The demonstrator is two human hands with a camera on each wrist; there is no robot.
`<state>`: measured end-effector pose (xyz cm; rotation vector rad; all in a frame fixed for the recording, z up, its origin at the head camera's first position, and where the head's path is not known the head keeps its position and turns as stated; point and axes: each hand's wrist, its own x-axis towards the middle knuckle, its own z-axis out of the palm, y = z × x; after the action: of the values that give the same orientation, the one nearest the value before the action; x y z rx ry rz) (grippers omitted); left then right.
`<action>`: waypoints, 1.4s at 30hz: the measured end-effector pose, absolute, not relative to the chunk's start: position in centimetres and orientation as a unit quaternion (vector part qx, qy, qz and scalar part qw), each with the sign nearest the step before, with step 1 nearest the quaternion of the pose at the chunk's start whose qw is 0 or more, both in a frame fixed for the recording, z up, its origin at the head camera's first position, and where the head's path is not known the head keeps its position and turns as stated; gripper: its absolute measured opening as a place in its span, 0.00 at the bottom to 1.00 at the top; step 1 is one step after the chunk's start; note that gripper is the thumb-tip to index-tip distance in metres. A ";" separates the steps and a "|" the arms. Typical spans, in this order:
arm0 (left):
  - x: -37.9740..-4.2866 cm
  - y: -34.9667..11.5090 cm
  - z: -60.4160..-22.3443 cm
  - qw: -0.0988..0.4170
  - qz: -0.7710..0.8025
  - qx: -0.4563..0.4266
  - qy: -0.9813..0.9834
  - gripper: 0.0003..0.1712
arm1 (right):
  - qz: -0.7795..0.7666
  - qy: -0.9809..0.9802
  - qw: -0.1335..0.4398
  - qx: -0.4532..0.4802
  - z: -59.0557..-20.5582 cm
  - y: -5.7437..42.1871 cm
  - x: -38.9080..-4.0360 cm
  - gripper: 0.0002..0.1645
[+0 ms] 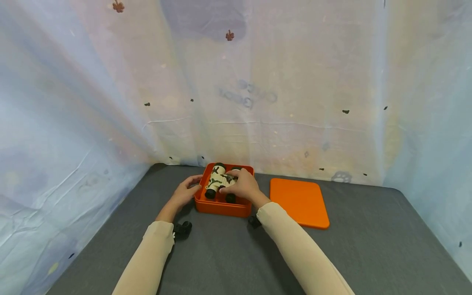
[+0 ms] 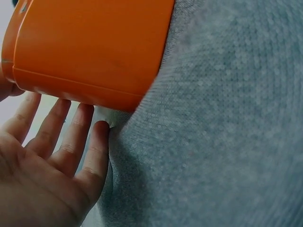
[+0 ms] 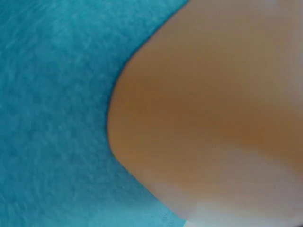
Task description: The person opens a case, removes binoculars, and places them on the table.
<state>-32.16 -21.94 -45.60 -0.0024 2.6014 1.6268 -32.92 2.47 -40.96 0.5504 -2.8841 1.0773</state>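
Note:
Cream binoculars point(image 1: 214, 180) with a dark camouflage pattern and black ends lie inside an orange box point(image 1: 223, 209) in the head view. My right hand point(image 1: 244, 186) reaches over the box's right side and grips the right barrel, hiding part of it. At the box's left side is my left hand point(image 1: 185, 191). In the left wrist view the left hand point(image 2: 52, 165) has its fingers fairly straight against the outside of the box point(image 2: 90, 52). A blurred brownish-orange surface point(image 3: 203, 109) fills much of the right wrist view; I cannot tell what it is.
A flat orange lid point(image 1: 299, 203) lies right of the box on the grey cloth-covered table point(image 1: 217, 254). Behind the table hangs a pale patterned curtain point(image 1: 295, 82), continuing along both sides. Black wrist devices point(image 1: 182, 230) sit at both sleeves.

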 end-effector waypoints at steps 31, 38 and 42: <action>-32.1 -21.6 -45.2 0.046 0.538 -0.014 0.842 0.25 | 0.317 -0.931 0.030 0.181 -36.8 6.1 -29.2 0.43; -31.7 -21.5 -44.9 0.042 0.530 -0.008 0.847 0.25 | 0.319 -0.926 0.039 0.199 -36.3 6.9 -27.6 0.43; -31.5 -21.5 -44.9 0.045 0.535 -0.004 0.844 0.26 | 0.321 -0.924 0.039 0.203 -36.2 7.3 -26.6 0.42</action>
<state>-31.50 -21.54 -44.85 -0.0132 2.5779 1.6343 -26.60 7.35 -36.21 0.6231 -2.8335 0.9842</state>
